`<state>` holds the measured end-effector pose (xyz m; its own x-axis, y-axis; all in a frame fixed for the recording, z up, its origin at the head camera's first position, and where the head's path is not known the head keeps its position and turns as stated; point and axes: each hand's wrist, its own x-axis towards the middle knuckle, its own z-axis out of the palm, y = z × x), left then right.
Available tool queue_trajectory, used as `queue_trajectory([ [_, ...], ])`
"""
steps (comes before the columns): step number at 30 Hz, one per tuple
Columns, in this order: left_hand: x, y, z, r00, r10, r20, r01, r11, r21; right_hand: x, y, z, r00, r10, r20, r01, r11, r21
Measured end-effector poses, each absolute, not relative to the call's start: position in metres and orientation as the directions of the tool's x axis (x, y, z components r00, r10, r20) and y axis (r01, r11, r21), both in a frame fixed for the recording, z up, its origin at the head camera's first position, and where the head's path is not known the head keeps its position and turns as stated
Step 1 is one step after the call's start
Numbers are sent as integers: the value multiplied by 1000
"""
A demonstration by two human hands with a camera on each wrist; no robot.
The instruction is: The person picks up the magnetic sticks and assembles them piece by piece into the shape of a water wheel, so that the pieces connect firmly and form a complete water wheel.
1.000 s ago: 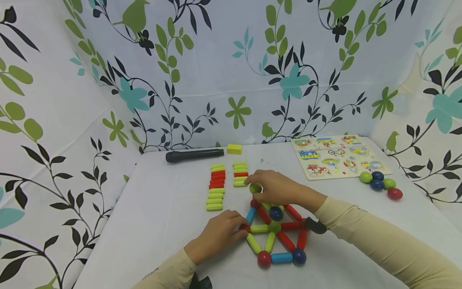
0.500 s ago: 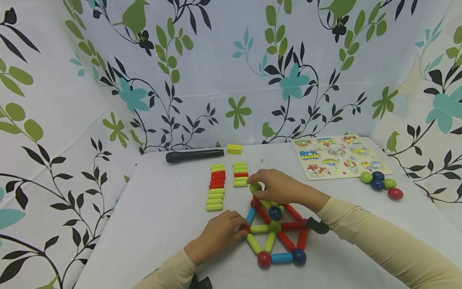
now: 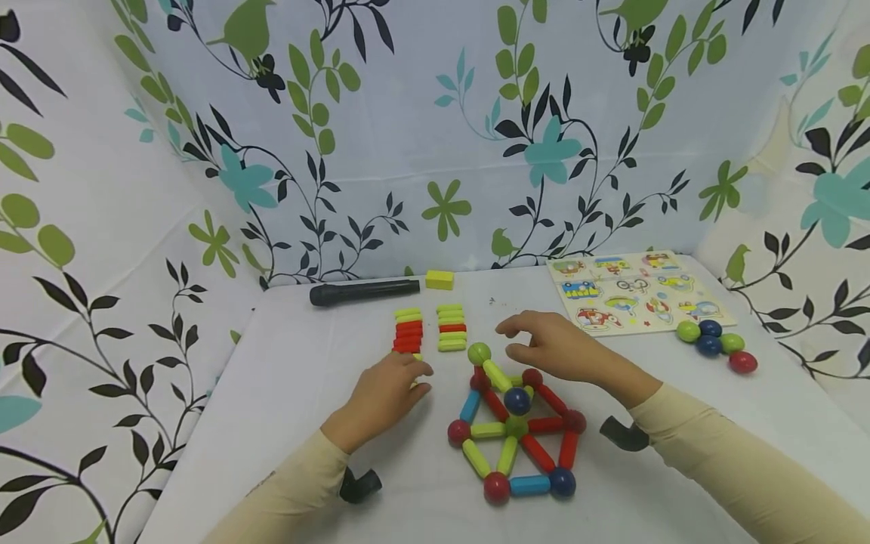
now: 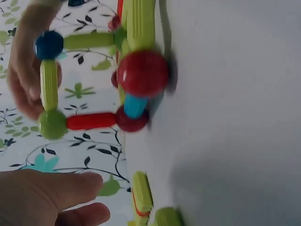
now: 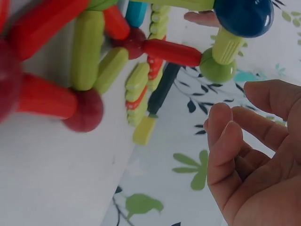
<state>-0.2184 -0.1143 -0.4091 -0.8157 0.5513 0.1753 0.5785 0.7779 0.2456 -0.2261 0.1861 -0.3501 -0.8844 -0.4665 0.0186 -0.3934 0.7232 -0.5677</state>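
Note:
A frame of coloured rods and balls (image 3: 540, 455) stands on the table: a flat ring with spokes to a green centre ball. A red rod (image 5: 171, 52) rises to a raised green ball (image 3: 479, 353). From that ball a lime rod (image 4: 49, 84) runs to a raised blue ball (image 3: 517, 401). My right hand (image 3: 560, 344) hovers just right of the green ball, fingers loosely bent, touching nothing. My left hand (image 3: 381, 393) is over the near end of the left column of rods (image 3: 408, 332), covering its lower lime rods; contact is partly hidden.
A shorter column of lime and red rods (image 3: 451, 329) lies beside the first. Behind are a black microphone-shaped object (image 3: 365, 292) and a yellow block (image 3: 439, 280). At the right lie a picture puzzle board (image 3: 639, 293) and several loose balls (image 3: 709, 346). A patterned cloth (image 3: 408, 151) hangs behind.
My right hand has let go of the raised part and moved right. My left hand has left the frame's left red ball and moved up and left to the rods.

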Motion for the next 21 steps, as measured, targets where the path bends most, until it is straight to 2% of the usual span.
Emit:
queue_trajectory([
  [4, -244, -103, -402, -837, 533, 124, 547, 821, 166, -218, 205, -357, -909, -416, 16, -344, 729, -592],
  [10, -278, -74, -407, -804, 593, 43, 594, 803, 39, -208, 228, -370, -921, -390, -23, -308, 760, -572],
  [13, -286, -67, -411, -807, 591, 6, 591, 807, -9, -205, 237, -378, -914, -404, -46, -316, 778, -543],
  [21, -293, -61, -419, -827, 562, -20, 562, 827, -1, -191, 261, -396, -915, -382, -129, -252, 791, -557],
])
